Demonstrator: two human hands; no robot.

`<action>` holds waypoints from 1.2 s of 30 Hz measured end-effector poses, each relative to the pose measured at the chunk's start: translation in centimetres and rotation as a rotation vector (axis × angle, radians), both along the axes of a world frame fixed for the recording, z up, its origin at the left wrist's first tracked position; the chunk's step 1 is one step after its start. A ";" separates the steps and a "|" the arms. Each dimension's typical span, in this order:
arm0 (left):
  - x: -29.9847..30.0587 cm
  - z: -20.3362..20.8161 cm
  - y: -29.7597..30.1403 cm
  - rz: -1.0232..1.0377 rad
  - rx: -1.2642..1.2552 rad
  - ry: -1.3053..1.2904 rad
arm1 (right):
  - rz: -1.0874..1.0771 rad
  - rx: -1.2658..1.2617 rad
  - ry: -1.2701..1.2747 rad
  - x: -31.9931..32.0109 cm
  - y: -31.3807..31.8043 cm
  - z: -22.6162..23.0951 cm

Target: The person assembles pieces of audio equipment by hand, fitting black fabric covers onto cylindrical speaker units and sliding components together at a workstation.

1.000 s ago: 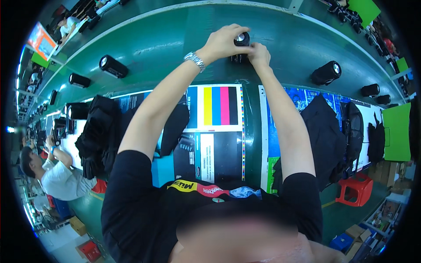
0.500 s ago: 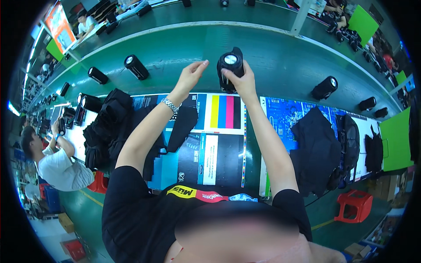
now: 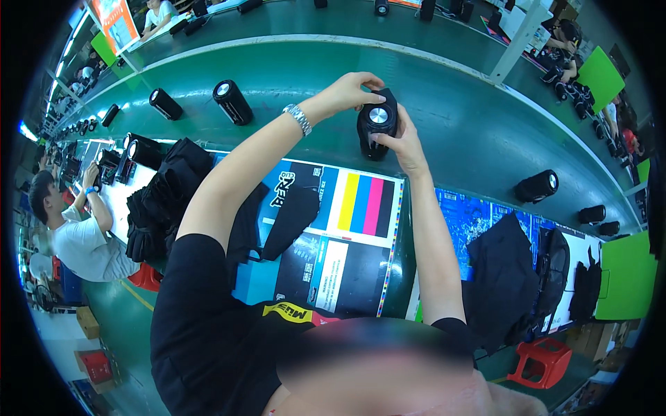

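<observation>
A black cylindrical speaker (image 3: 379, 116) with a silver disc on its top end stands on the green belt in front of me. Dark cloth (image 3: 389, 101), apparently a pouch, wraps its sides and rises in a flap at the far edge. My right hand (image 3: 408, 147) is closed around the speaker's right side, thumb across the front. From the left, my left hand (image 3: 355, 90) reaches over the top with bent fingers pinching the flap. The speaker's underside is hidden.
Other black speakers (image 3: 233, 102) lie or stand along the belt (image 3: 305, 139) on both sides. Nearer me, a heap of black pouches (image 3: 163, 201) and dark cloth pieces (image 3: 503, 277) cover parts of printed sheets (image 3: 333, 277). A co-worker (image 3: 87, 229) sits at left; a red stool (image 3: 541, 364) stands lower right.
My left hand has moved right, from apart beside the speaker onto the cloth flap at its top. My right hand keeps its hold. The whole view has shifted slightly.
</observation>
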State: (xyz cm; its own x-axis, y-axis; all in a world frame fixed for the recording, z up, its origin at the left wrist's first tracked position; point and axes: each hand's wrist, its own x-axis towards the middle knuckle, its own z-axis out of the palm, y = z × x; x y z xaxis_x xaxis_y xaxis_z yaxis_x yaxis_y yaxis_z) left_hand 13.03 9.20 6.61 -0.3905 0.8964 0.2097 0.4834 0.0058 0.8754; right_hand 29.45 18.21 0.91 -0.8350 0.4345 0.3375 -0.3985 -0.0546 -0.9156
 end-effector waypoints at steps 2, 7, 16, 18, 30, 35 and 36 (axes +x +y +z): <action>-0.5 0.2 0.6 -0.059 -0.293 -0.228 | 0.034 -0.070 -0.104 0.0 1.5 -0.7; -0.9 -1.5 0.9 -0.070 -0.287 -0.366 | 0.044 -0.087 -0.186 1.6 2.2 -1.2; 1.9 -0.4 1.7 -0.080 0.306 0.774 | -0.263 -0.031 -0.207 2.7 0.1 -0.1; 2.1 -0.2 1.7 -0.065 0.268 0.724 | -0.250 0.018 -0.205 2.9 0.4 -0.4; 0.6 0.2 4.4 -0.226 -0.342 0.198 | -0.312 -0.035 -0.130 3.8 1.9 -1.9; 2.8 1.7 4.4 -0.215 -0.018 0.479 | -0.268 -0.078 -0.159 4.5 2.7 -1.9; 3.0 2.0 4.4 -0.199 0.056 0.564 | -0.271 -0.054 -0.132 4.4 2.9 -2.5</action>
